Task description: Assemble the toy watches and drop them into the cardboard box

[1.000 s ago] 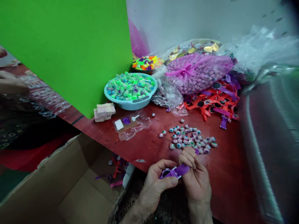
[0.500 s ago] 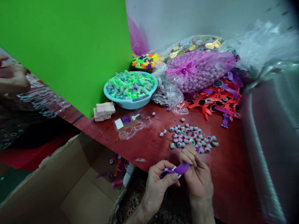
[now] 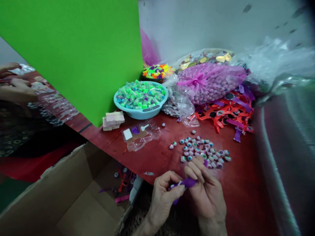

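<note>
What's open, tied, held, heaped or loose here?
Purple strap, held by left hand and right hand
Pink bag, tied and bulging
Blue basin, heaped with small tubes
Cardboard box, open at the top
Toy eyeballs, loose on the red table
Clear tray, partly filled
Red straps, heaped

Dim light, blurred right edge

the red tabletop [image 3: 157, 157] carries a scatter of small eyeball-like balls [image 3: 204, 156], a few lying apart from the rest. further back sits a light blue basin [image 3: 145, 114], with a pale stack [image 3: 114, 118] and a clear plastic tray [image 3: 140, 145] before it; to the right sprawl red and purple straps [image 3: 218, 114].
</note>
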Tool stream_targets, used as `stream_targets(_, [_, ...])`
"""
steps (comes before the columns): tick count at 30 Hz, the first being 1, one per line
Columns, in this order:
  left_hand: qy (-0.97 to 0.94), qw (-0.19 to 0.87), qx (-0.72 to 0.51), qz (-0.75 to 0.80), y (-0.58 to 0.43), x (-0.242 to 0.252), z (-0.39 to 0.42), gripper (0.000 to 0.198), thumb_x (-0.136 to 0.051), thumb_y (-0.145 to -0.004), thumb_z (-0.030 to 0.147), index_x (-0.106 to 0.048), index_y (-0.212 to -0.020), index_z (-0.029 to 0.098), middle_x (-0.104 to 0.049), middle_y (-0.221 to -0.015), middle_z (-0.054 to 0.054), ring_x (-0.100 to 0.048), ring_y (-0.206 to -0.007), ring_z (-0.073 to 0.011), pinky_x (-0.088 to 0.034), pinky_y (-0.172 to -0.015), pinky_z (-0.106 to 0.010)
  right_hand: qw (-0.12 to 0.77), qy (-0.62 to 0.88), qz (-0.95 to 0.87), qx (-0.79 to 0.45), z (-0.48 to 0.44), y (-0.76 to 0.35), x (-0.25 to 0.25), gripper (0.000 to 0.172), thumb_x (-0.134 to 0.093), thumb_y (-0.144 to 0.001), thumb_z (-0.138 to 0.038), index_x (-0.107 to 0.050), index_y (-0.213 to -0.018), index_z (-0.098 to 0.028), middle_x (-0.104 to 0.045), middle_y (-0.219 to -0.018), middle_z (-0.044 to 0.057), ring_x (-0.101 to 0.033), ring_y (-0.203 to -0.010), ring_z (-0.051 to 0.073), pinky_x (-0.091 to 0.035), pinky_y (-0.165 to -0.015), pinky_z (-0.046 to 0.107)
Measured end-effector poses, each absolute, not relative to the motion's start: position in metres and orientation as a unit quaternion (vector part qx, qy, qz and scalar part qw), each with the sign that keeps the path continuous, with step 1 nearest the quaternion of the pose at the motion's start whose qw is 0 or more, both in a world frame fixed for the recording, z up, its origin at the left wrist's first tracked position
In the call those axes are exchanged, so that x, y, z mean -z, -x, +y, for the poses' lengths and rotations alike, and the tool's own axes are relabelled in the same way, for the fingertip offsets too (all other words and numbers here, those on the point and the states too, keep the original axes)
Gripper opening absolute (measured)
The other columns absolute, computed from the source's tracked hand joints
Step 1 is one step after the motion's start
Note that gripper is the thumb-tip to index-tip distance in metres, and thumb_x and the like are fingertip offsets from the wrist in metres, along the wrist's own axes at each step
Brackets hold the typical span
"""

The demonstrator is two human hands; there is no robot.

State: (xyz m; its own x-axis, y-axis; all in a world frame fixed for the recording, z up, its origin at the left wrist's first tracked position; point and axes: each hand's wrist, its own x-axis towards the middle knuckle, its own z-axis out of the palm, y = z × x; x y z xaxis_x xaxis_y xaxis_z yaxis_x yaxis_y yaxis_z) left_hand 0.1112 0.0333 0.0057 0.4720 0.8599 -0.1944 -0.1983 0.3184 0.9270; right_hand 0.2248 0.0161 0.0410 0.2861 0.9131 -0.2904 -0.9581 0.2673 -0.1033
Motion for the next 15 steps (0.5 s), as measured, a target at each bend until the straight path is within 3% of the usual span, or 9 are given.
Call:
stream_targets(3, [-0.429, 0.729, -0.378, 0.376, -0.108, -0.005, 0.04, 0.015, -0.071, -0.072, 0.026, -0.061, -0.069, 0.015, -0.054, -0.068, 0.002, -0.046, -0.067, -0.0114, -0.037, -0.064, -0.021, 0.787, 0.214, -0.05, -0.577, 0.021, -0.207, -0.045, 0.017, -0.064, -0.079, -0.019, -0.047, -0.074, -0.018, -0.039, -0.058, -0.007, -0.038, -0.051, 0.006, -0.04, -0.053, 0.019])
stream_targets(5, [-0.43, 0.716, -0.385, 0.392, -0.102, -0.009, 0.044, 0.018, -0.071, -0.074, 0.029, -0.062, -0.068, 0.015, -0.055, -0.066, 0.002, -0.047, -0.064, -0.0106, -0.037, -0.061, -0.02, 0.764, 0.279, -0.17, -0.557, 0.022, -0.194, -0.05, 0.021, -0.059, -0.086, -0.031, -0.049, -0.072, -0.019, -0.044, -0.058, -0.005, -0.041, -0.054, 0.008, -0.04, -0.057, 0.022])
stream_targets(8, [-0.444, 0.67, -0.406, 0.434, -0.078, -0.017, 0.048, 0.021, -0.072, -0.073, 0.034, -0.063, -0.068, 0.016, -0.058, -0.066, 0.002, -0.048, -0.061, -0.01, -0.038, -0.058, -0.019, 0.685, 0.406, -0.339, -0.501, 0.024, -0.196, -0.058, 0.016, -0.056, -0.088, -0.036, -0.057, -0.081, -0.021, -0.057, -0.071, 0.0, -0.053, -0.067, 0.012, -0.043, -0.065, 0.025])
stream_targets(11, [-0.439, 0.598, -0.425, 0.518, -0.027, -0.013, 0.057, 0.026, -0.071, -0.072, 0.043, -0.064, -0.071, 0.017, -0.063, -0.069, 0.0, -0.057, -0.068, -0.0147, -0.045, -0.064, -0.022, 0.611, 0.598, -0.409, -0.32, 0.034, -0.243, -0.057, 0.023, -0.056, -0.086, -0.041, -0.06, -0.099, -0.022, -0.063, -0.094, 0.005, -0.057, -0.086, 0.018, -0.044, -0.075, 0.03])
stream_targets(13, [-0.45, 0.531, -0.395, 0.599, 0.017, 0.002, 0.066, 0.034, -0.069, -0.07, 0.052, -0.065, -0.078, 0.019, -0.066, -0.074, -0.002, -0.062, -0.073, -0.0209, -0.05, -0.068, -0.029, 0.553, 0.717, -0.393, -0.163, 0.048, -0.296, -0.048, 0.031, -0.054, -0.084, -0.044, -0.06, -0.102, -0.02, -0.065, -0.096, 0.008, -0.059, -0.086, 0.021, -0.046, -0.075, 0.032])
stream_targets(15, [-0.501, 0.412, -0.373, 0.664, 0.058, 0.025, 0.074, 0.049, -0.069, -0.062, 0.06, -0.068, -0.093, 0.021, -0.069, -0.101, -0.006, -0.06, -0.101, -0.0327, -0.049, -0.088, -0.043, 0.468, 0.804, -0.362, -0.059, 0.066, -0.349, -0.032, 0.028, -0.051, -0.084, -0.039, -0.062, -0.095, -0.016, -0.067, -0.09, 0.01, -0.061, -0.081, 0.023, -0.046, -0.072, 0.035])
